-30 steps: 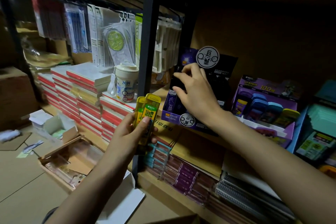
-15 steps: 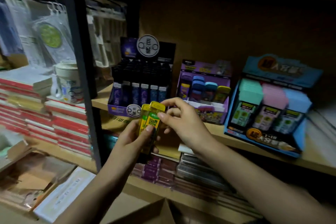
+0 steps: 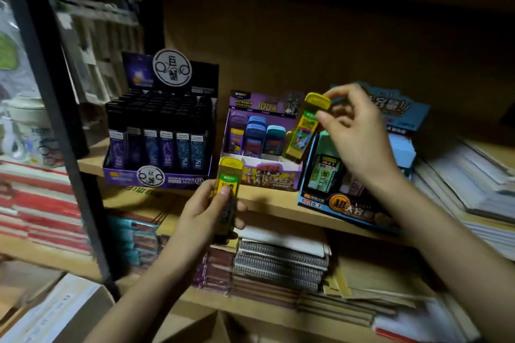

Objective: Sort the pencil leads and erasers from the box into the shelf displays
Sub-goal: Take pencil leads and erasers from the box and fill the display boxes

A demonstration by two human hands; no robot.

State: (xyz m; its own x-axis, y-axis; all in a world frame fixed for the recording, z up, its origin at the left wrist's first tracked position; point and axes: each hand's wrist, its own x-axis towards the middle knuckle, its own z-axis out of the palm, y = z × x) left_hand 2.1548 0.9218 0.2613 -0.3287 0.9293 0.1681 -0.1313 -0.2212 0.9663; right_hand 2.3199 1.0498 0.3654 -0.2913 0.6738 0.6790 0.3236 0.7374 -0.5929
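My right hand [image 3: 354,133] pinches one yellow pencil-lead case [image 3: 305,128] by its top, tilted, at the right end of the purple lead display box [image 3: 267,178]. My left hand [image 3: 206,214] grips another yellow lead case [image 3: 229,175] upright, just below the shelf edge. The purple display holds purple, blue and teal cases in a row. To its left stands a dark display of black lead tubes [image 3: 158,136]. Partly hidden behind my right hand is a blue display box [image 3: 342,209].
The wooden shelf [image 3: 267,200] carries all three displays. Spiral notebooks [image 3: 278,262] and stacked booklets fill the shelf below. Paper stacks [image 3: 468,184] lie at the right. A black shelf post [image 3: 55,120] stands at the left, with red-edged stacks [image 3: 36,209] beyond it.
My right hand took one yellow case from the pair in my left hand and carried it up and right to the purple display. The view shifted rightward.
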